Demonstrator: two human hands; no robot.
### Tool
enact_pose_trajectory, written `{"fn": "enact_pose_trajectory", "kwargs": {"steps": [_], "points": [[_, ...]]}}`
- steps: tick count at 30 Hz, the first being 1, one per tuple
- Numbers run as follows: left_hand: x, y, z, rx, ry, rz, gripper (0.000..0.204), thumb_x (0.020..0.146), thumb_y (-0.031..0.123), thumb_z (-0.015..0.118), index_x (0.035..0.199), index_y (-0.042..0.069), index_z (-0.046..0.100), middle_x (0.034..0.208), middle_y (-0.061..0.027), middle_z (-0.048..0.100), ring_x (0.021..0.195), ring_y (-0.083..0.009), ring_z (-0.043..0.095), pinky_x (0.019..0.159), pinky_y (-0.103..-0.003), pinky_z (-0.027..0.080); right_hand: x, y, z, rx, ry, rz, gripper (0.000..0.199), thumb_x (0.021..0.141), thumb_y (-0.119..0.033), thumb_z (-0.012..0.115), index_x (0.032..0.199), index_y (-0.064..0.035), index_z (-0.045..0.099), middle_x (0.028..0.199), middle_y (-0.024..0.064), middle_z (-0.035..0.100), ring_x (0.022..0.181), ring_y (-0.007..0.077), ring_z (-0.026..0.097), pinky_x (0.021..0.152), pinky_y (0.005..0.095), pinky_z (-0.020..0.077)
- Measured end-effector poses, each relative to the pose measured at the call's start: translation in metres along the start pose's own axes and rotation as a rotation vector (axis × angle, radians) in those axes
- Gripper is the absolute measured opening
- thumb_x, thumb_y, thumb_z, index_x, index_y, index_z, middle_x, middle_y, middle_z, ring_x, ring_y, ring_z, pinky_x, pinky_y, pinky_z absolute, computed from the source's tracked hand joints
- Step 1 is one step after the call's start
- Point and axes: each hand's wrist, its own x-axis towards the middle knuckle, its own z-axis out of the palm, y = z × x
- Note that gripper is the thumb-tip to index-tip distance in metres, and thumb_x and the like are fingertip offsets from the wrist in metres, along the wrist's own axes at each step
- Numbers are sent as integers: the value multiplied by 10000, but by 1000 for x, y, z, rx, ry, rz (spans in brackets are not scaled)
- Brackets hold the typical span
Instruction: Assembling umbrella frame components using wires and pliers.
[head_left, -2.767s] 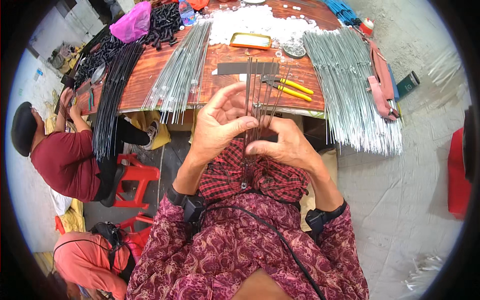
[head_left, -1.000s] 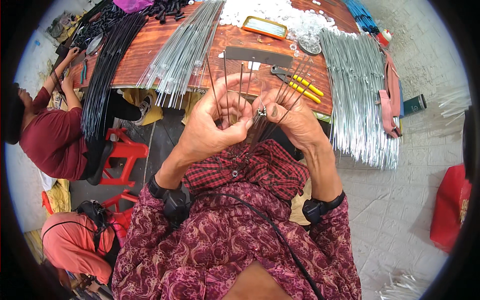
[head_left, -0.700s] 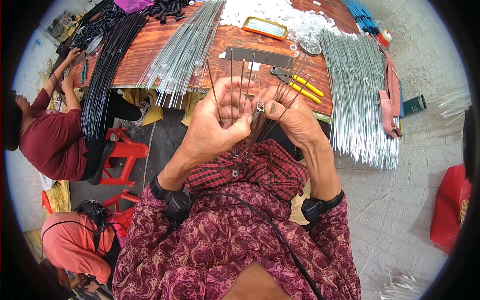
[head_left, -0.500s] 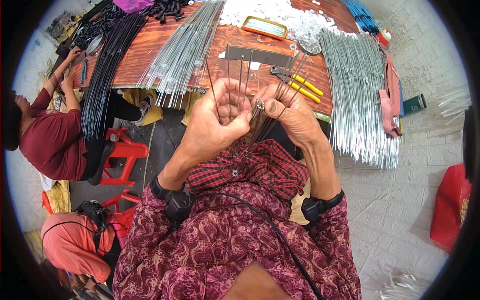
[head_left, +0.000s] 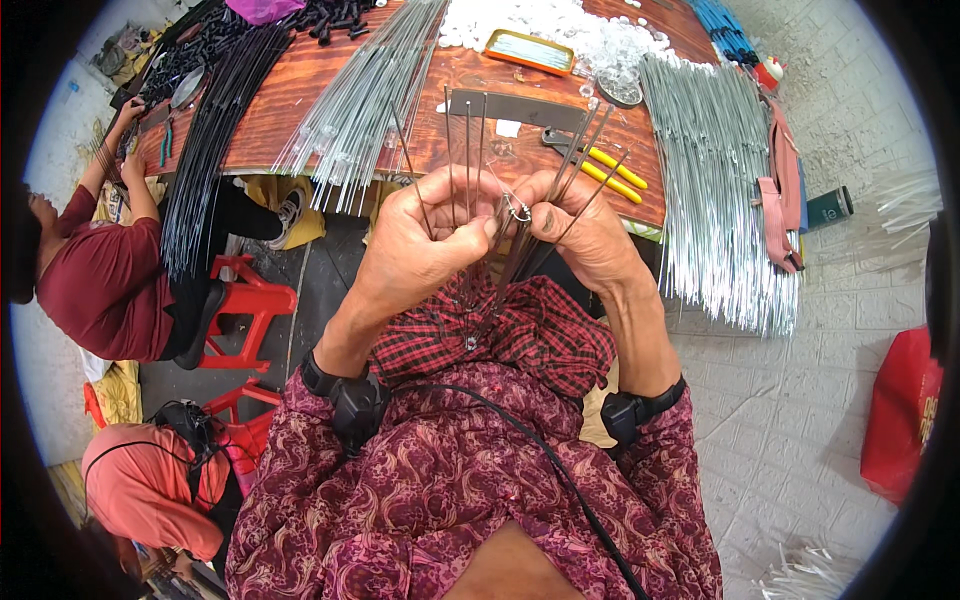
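Observation:
Close together above my lap, my left hand [head_left: 425,228] and my right hand [head_left: 582,232] work on a bunch of thin dark metal rods [head_left: 468,150] that look like umbrella ribs. The fingers of both hands are closed. A few rods rise through the left hand, and others pass between the right thumb and fingers. Between the two thumbs shows a small loop of shiny wire [head_left: 518,212] at the rods' joint. The rods' lower parts hang toward the red checked cloth [head_left: 540,320] on my lap, ending near a small bright metal piece [head_left: 471,343].
On the wooden table [head_left: 460,75] ahead lie yellow-handled pliers [head_left: 618,175], a flat dark bar [head_left: 515,108], an orange-rimmed tray [head_left: 528,53], white plastic pieces [head_left: 550,22], and silver rod bundles [head_left: 710,180]. A co-worker [head_left: 110,270] sits at the left near red stools [head_left: 245,315].
The wire loop between my thumbs has opened wider, with a thin strand now reaching up to the left fingers. The rods in both hands have shifted and tilted slightly.

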Motion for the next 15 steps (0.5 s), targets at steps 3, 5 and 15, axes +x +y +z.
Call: {"fn": "enact_pose_trajectory", "kwargs": {"steps": [3,5,15], "points": [[0,0,-2,12,0,8,210,875,-15,612,1085,-3,605,955,7,644,834,-38,611,747,-185,498,3,5,-2,25,-17,-54,284,833,-295,750,939,-57,637,902,-6,621,851,98,578,800,259,458],[-3,-6,-8,-14,16,15,194,875,-15,614,1068,-4,608,948,8,640,834,-43,603,754,-190,494,7,11,-2,101,-5,-89,277,836,-285,748,940,-57,631,907,-2,618,855,99,578,800,256,457],[0,-4,-22,-185,-80,77,136,846,53,675,962,16,613,931,-12,636,853,-85,600,777,-224,481,22,26,6,262,-65,-65,257,849,-252,736,959,-53,616,924,6,614,863,91,571,784,234,461]]}}
